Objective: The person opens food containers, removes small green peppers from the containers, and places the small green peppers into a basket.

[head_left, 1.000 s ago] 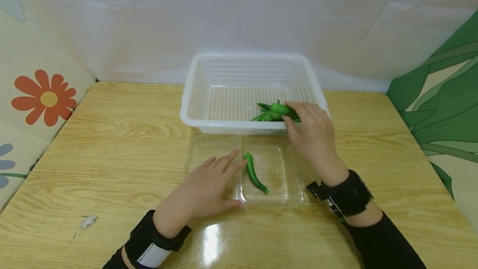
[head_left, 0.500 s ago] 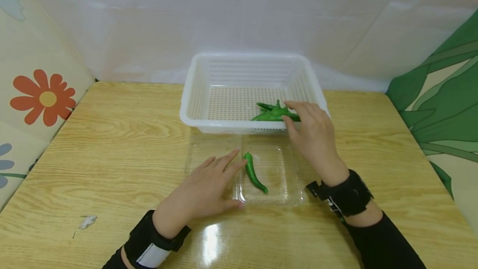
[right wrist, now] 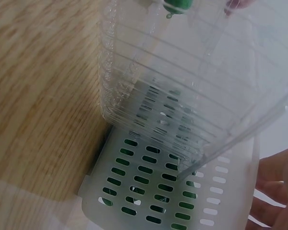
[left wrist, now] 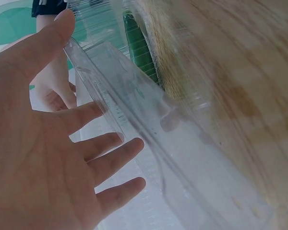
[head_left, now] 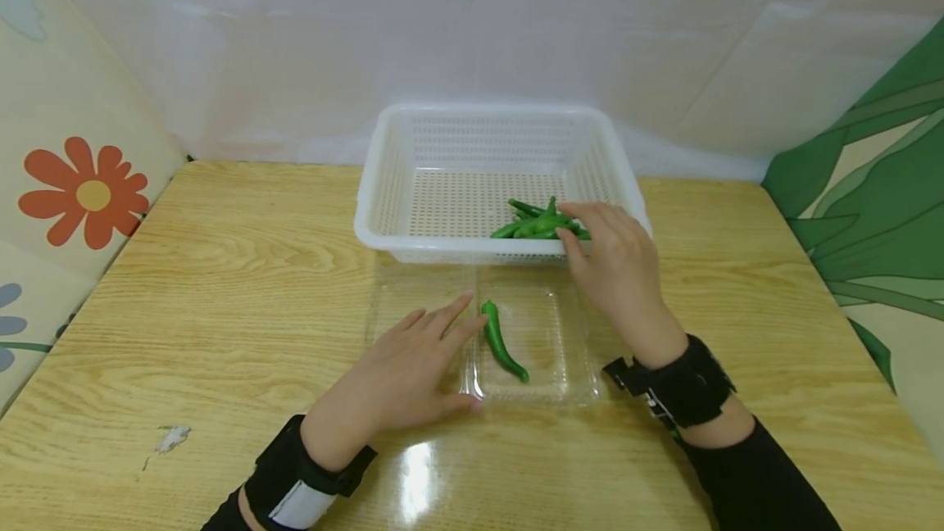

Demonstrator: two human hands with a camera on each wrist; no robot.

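In the head view, my right hand (head_left: 615, 256) reaches over the near right rim of a white slotted plastic basket (head_left: 383, 187). Its thumb and index finger sit at a small heap of green chili peppers (head_left: 542, 224), and a grip on one cannot be told. Lower down, a clear hinged plastic container (head_left: 538, 351) lies opened out, with a single green chili pepper (head_left: 503, 347) in its right half. My left hand (head_left: 413, 371) spreads its straight fingers over the container's left half, fingertips near that pepper. Clear plastic (left wrist: 134, 115) stands by these fingers in the left wrist view.
The basket stands directly behind the clear container on a wooden table (head_left: 243, 269). A white sheet (head_left: 472, 23) hangs behind. Printed panels flank both sides, one with an orange flower (head_left: 92, 195), the other with green leaves (head_left: 878, 170).
Peppers in the basket have shifted and turned beside my right fingers; a rounded end that showed earlier is gone from sight. Both hands and the single pepper stay nearly in place.
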